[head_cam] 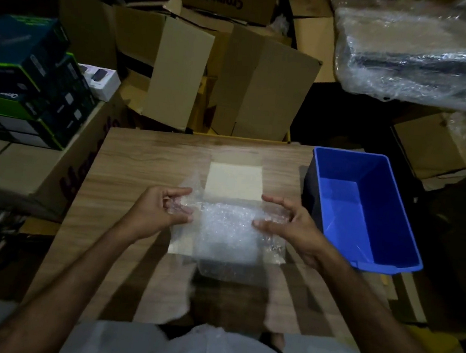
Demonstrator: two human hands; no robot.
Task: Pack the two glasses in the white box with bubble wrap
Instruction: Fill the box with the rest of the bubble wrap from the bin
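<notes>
Gripping the bubble wrap (229, 227) at both ends, you hold it low over the white box (234, 181) in the middle of the wooden table (148, 154). Your left hand (163, 212) pinches its end with curled fingers; your right hand (292, 227) clasps the other end between thumb and spread fingers. Dim light hides the contents, perhaps a glass. Treat the bundle as light, soft, slippery and fragile inside, so support it from beneath rather than by the loose film. The blue bin (365, 206) stands just right.
</notes>
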